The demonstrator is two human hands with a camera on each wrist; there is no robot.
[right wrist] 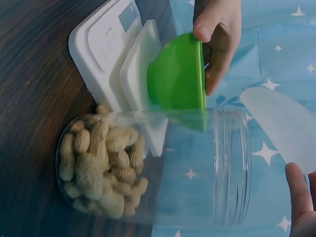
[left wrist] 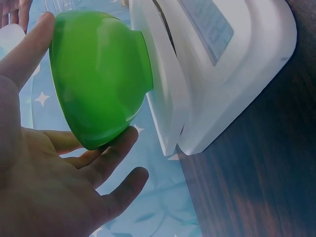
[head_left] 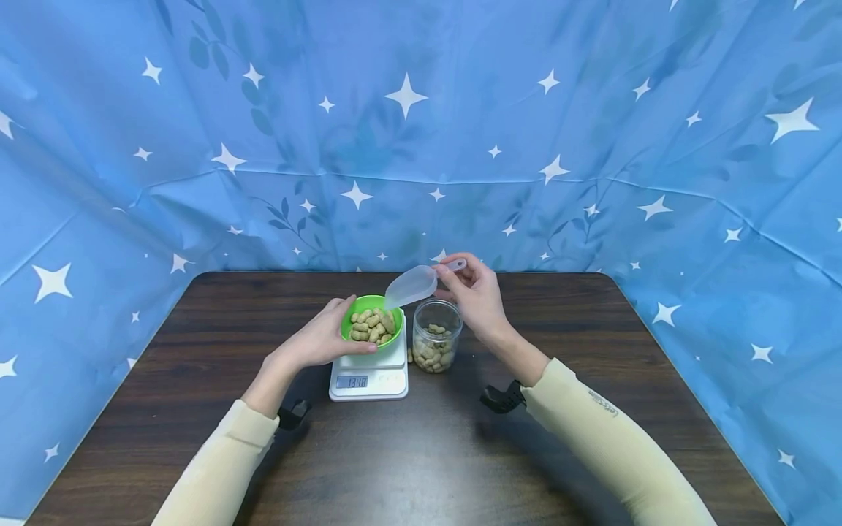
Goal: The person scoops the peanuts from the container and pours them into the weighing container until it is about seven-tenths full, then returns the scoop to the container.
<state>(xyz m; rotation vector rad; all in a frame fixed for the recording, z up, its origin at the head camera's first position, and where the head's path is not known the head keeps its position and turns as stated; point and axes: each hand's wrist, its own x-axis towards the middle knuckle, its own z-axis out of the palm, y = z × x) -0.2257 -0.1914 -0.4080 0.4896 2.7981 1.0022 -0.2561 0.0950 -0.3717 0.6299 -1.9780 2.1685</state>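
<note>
A green bowl [head_left: 345, 329] with several peanuts [head_left: 371, 326] in it rests on the plate of a white kitchen scale [head_left: 368, 387]. My left hand [head_left: 322, 332] holds the bowl by its sides, thumb at the near rim and fingers at the far one. My right hand [head_left: 475, 292] grips the handle of a translucent scoop [head_left: 413, 283], tilted with its tip down at the bowl's right rim. Just below the scoop stands a lidless clear jar [right wrist: 232, 168], partly filled with peanuts [right wrist: 106, 168]. The right fingers are only partly visible in the right wrist view.
A loose peanut [right wrist: 101, 109] lies between the jar and the scale. The scale's lit display [head_left: 351, 381] shows digits. Behind the dark wooden table [head_left: 434, 453] hangs a blue curtain [head_left: 421, 146] with white stars.
</note>
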